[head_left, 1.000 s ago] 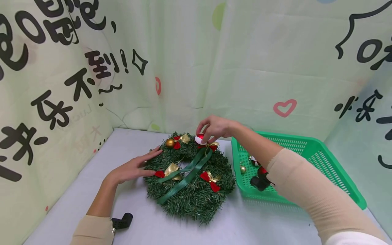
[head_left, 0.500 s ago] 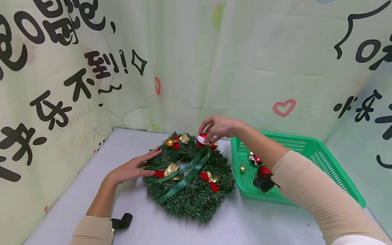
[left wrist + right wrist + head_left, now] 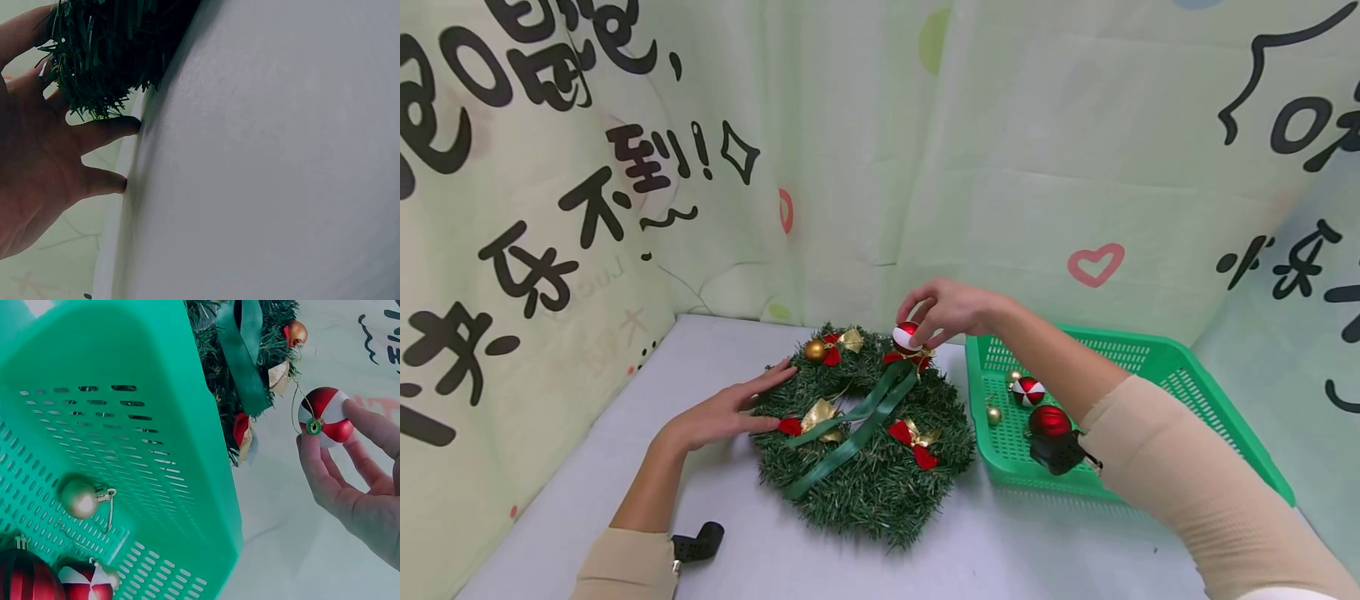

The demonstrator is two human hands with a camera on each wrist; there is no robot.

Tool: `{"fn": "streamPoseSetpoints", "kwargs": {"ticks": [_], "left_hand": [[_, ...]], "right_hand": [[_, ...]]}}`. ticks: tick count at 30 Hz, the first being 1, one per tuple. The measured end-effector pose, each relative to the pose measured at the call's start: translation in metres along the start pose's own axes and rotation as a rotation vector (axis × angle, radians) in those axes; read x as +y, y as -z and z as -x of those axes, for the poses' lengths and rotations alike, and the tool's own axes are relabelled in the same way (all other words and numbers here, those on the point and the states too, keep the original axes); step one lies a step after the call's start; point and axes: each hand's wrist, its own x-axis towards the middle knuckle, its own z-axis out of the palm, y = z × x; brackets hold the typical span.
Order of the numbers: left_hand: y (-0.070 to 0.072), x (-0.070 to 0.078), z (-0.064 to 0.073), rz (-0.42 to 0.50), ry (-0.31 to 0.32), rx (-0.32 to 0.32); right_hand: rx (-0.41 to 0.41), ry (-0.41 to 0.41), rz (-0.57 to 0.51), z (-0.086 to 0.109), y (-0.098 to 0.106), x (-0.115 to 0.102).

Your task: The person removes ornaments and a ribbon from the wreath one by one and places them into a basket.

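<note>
A green wreath (image 3: 872, 500) with red and gold bows and a green ribbon (image 3: 850, 446) lies on the table. My left hand (image 3: 726, 412) rests on its left side with fingers spread and straight; the left wrist view shows the fingers (image 3: 103, 134) along the wreath's edge. At the wreath's upper right, my right hand (image 3: 951, 308) pinches a red and white Christmas ball (image 3: 326, 417) between thumb and fingers. A thin gold loop hangs from the ball's cap toward the wreath; whether it is caught there I cannot tell. A gold ball (image 3: 815, 350) sits on the wreath's upper left.
A green plastic basket (image 3: 1187, 367) stands right of the wreath, under my right forearm. It holds a red ball (image 3: 1049, 421), a red and white ball (image 3: 1028, 392) and small gold balls (image 3: 994, 415). A printed curtain (image 3: 1000, 167) hangs behind the white table (image 3: 760, 558).
My right hand has shifted slightly to the right with the red and white ball, and its forearm uncovers more of the basket's balls. My left hand has stayed in place.
</note>
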Motion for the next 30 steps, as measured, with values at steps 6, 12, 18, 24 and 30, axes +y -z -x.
{"fn": "streamPoseSetpoints", "kwargs": {"ticks": [6, 12, 18, 24, 30], "left_hand": [[-0.001, 0.001, -0.002, 0.004, 0.01, 0.009], [-0.003, 0.003, -0.005, 0.006, 0.022, 0.016], [-0.003, 0.003, -0.007, 0.002, 0.019, 0.02], [-0.002, 0.002, -0.008, 0.008, 0.008, 0.019], [-0.003, 0.003, -0.007, 0.01, 0.009, 0.018]], "right_hand": [[0.001, 0.006, 0.003, 0.001, 0.008, 0.003], [-0.01, 0.024, -0.004, 0.002, 0.017, 0.007], [-0.009, 0.04, -0.013, 0.009, 0.024, 0.01], [0.003, 0.044, -0.027, 0.015, 0.028, 0.014], [0.013, 0.046, -0.028, 0.02, 0.032, 0.018]]}}
